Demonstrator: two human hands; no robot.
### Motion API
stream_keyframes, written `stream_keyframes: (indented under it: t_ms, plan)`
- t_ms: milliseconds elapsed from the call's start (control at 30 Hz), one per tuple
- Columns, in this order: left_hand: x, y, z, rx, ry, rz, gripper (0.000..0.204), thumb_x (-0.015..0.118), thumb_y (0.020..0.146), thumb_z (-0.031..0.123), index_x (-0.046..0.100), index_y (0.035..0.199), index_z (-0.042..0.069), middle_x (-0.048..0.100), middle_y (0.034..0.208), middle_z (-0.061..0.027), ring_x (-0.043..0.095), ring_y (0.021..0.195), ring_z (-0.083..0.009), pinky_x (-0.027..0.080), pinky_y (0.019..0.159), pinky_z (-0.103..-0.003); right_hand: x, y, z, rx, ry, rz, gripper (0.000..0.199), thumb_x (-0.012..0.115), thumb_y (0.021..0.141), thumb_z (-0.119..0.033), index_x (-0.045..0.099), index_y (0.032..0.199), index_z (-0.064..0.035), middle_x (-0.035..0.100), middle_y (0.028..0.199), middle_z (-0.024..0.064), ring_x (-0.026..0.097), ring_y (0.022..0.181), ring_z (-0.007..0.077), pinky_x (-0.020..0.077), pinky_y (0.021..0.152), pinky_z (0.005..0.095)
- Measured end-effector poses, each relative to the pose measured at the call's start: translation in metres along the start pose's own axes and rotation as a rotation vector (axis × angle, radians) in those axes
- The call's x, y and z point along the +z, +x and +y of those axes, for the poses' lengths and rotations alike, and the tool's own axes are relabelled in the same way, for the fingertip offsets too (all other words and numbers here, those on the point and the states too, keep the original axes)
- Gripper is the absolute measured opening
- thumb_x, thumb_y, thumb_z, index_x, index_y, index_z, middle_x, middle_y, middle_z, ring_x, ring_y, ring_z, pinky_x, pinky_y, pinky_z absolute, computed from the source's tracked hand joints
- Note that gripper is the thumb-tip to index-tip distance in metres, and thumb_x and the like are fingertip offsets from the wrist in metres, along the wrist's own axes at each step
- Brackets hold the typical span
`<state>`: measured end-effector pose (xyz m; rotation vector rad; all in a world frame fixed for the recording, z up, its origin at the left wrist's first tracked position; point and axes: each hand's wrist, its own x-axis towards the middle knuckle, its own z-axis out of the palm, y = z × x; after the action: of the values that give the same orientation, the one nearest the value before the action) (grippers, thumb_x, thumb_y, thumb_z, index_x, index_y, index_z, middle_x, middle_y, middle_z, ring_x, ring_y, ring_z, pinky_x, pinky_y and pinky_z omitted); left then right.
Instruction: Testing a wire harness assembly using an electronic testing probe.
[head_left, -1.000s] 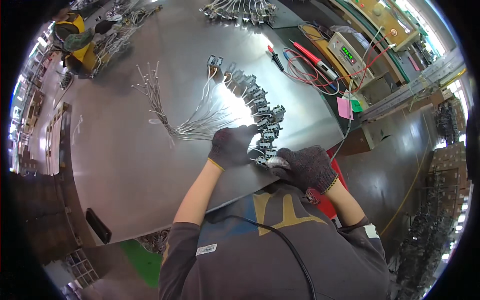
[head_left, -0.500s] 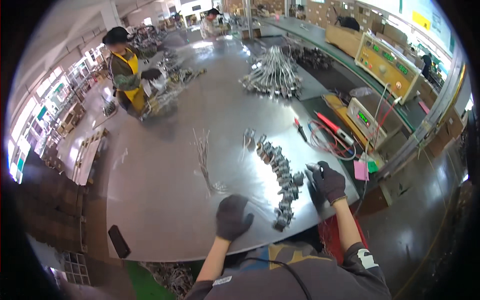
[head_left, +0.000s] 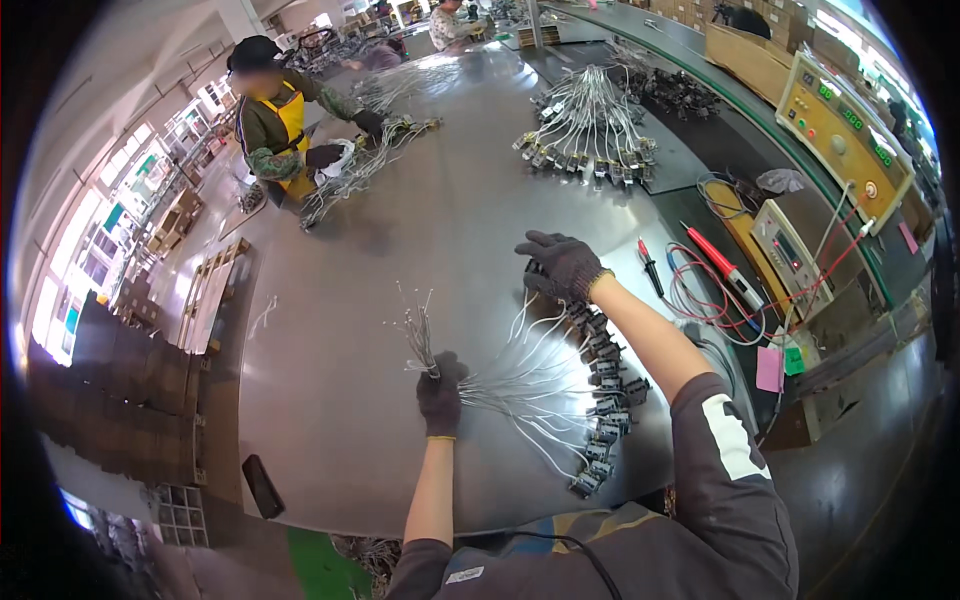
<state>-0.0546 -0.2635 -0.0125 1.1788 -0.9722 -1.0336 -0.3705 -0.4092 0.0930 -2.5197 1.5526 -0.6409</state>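
Observation:
A bundle of thin pale cables (head_left: 500, 390) lies on the metal table, its bare ends (head_left: 415, 325) gathered and pointing away from me. My left hand (head_left: 440, 395), in a dark knit glove, is closed around the gathered part. From there the cables fan out rightward to a curved row of black connectors (head_left: 610, 380). At the far end of that row is my right hand (head_left: 562, 268), also gloved. Its fingers and thumb close around a black connector (head_left: 536, 270), partly hidden under the palm.
Red and black test probes (head_left: 715, 255) with tangled leads lie at right, beside a small meter (head_left: 790, 260) and a larger yellow instrument (head_left: 845, 140). Another cable fan (head_left: 590, 125) rests farther back. A co-worker (head_left: 285, 125) handles cables at far left. A dark rectangular object (head_left: 262, 486) lies near the table's left corner.
My right hand has moved from beside the row's right side to its far end. My left hand has moved onto the cable bundle and closed. The whole view has shifted somewhat.

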Motion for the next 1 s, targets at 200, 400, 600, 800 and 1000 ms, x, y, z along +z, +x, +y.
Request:
stream_keyframes:
  t_ms: [200, 400, 600, 800, 1000]
  plan:
    - [0.024, 0.041, 0.003, -0.094, -0.191, 0.156, 0.014, 0.077, 0.100, 0.016, 0.070, 0.107, 0.007, 0.060, 0.074, 0.0013, 0.058, 0.061, -0.0113, 0.048, 0.056, -0.030, 0.008, -0.015, 0.019, 0.160, 0.094, -0.085, 0.043, 0.062, 0.098, -0.051, 0.076, 0.114, -0.0134, 0.076, 0.115, 0.0112, 0.068, 0.116, 0.0337, 0.0558, 0.099, 0.0467]
    - [0.069, 0.087, -0.003, -0.106, -0.160, 0.320, 0.017, 0.081, 0.095, 0.020, 0.070, 0.103, 0.009, 0.056, 0.073, 0.0043, 0.048, 0.049, -0.0081, 0.038, 0.043, -0.028, -0.009, -0.088, -0.006, 0.405, 0.206, 0.107, 0.037, 0.064, 0.095, -0.047, 0.072, 0.096, -0.0116, 0.074, 0.098, 0.0146, 0.069, 0.094, 0.0389, 0.0560, 0.085, 0.0514]
    - [0.095, 0.098, 0.001, -0.181, -0.116, 0.126, 0.017, 0.079, 0.095, 0.018, 0.068, 0.101, 0.007, 0.053, 0.066, 0.0026, 0.047, 0.045, -0.0095, 0.037, 0.040, -0.029, -0.021, -0.143, -0.038, 0.550, 0.118, 0.228, 0.032, 0.070, 0.090, -0.041, 0.076, 0.093, -0.0103, 0.074, 0.090, 0.0113, 0.068, 0.095, 0.0332, 0.0546, 0.085, 0.0483]
    - [0.087, 0.106, -0.006, -0.182, -0.091, -0.101, 0.016, 0.081, 0.095, 0.015, 0.069, 0.104, 0.008, 0.055, 0.068, 0.0030, 0.050, 0.052, -0.0092, 0.043, 0.048, -0.031, -0.024, -0.153, -0.021, 0.502, 0.020, 0.129, 0.042, 0.072, 0.090, -0.049, 0.077, 0.110, -0.0124, 0.075, 0.113, 0.0137, 0.070, 0.109, 0.0359, 0.0569, 0.095, 0.0471]
    - [0.059, 0.118, 0.020, 0.239, 0.514, -0.417, 0.056, 0.082, 0.089, 0.017, 0.061, 0.139, 0.001, 0.069, 0.126, -0.0106, 0.067, 0.120, -0.0263, 0.053, 0.104, -0.038, -0.020, -0.114, 0.086, 0.633, -0.372, 0.335, 0.053, 0.075, 0.093, -0.047, 0.070, 0.129, -0.0081, 0.072, 0.125, 0.0161, 0.066, 0.117, 0.0367, 0.0522, 0.103, 0.0474]
